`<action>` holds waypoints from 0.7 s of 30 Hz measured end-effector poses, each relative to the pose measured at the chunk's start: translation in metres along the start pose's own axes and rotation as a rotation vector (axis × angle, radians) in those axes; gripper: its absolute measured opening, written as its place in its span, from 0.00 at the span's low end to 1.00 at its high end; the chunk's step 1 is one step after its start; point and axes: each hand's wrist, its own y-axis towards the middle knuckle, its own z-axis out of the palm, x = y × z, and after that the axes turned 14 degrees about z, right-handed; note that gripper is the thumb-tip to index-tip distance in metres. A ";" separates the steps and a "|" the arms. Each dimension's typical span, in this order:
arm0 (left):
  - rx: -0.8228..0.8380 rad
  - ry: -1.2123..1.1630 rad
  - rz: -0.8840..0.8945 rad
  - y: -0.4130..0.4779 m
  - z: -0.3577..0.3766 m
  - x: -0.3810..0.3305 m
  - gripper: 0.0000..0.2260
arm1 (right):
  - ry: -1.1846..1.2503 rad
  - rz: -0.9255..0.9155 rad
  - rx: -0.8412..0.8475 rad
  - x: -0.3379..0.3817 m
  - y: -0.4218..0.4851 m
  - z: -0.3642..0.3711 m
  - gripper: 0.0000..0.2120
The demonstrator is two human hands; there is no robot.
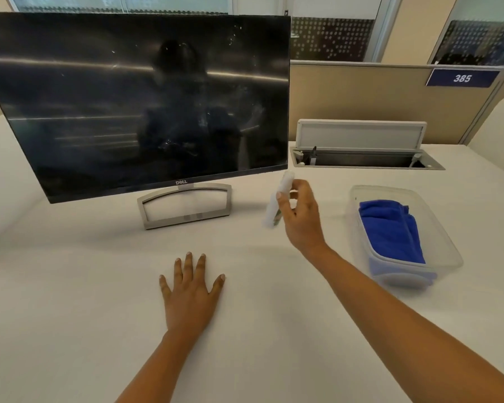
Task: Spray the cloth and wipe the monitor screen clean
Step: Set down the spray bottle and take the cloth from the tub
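Observation:
A black monitor [128,97] on a silver stand [184,206] stands at the left, its dark screen marked with smudges and specks toward the right side. My right hand [301,216] grips a small white spray bottle [278,199], tilted, just right of the stand. A folded blue cloth [390,228] lies inside a clear plastic tub [445,245] to the right of that hand. My left hand [191,289] rests flat on the white desk [70,286] in front of the monitor, fingers spread, holding nothing.
Behind the tub an open cable hatch [364,158] with a raised lid is set into the desk. A beige partition [376,91] with a blue "385" label [461,78] runs along the back.

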 end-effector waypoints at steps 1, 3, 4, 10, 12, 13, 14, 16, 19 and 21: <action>0.000 0.000 0.004 0.000 0.000 0.000 0.30 | -0.018 0.012 0.054 -0.003 -0.004 0.011 0.15; 0.004 -0.003 0.010 0.000 0.000 0.000 0.30 | -0.057 0.041 0.124 -0.011 -0.009 0.028 0.15; 0.010 -0.002 0.013 0.000 0.000 0.000 0.30 | -0.073 0.055 0.142 -0.016 -0.012 0.034 0.14; 0.020 0.000 0.029 0.000 -0.001 0.002 0.31 | -0.116 0.065 0.205 -0.035 -0.018 0.039 0.16; 0.014 -0.004 0.030 -0.001 -0.002 0.001 0.30 | -0.152 0.045 0.250 -0.035 -0.015 0.029 0.20; 0.014 -0.006 0.032 -0.001 -0.002 0.001 0.30 | -0.160 0.026 0.241 -0.034 -0.012 0.021 0.21; 0.016 -0.007 0.034 -0.001 -0.002 0.002 0.30 | -0.159 -0.001 0.195 -0.033 -0.008 0.010 0.20; 0.020 -0.012 0.039 -0.001 -0.002 0.003 0.30 | -0.140 -0.072 -0.004 -0.030 0.004 -0.017 0.15; 0.021 -0.006 0.038 -0.001 -0.003 0.001 0.30 | -0.229 -0.128 -0.304 -0.033 0.025 -0.062 0.06; 0.024 0.004 0.035 -0.002 -0.003 0.000 0.30 | -0.338 -0.061 -0.425 -0.043 0.034 -0.084 0.06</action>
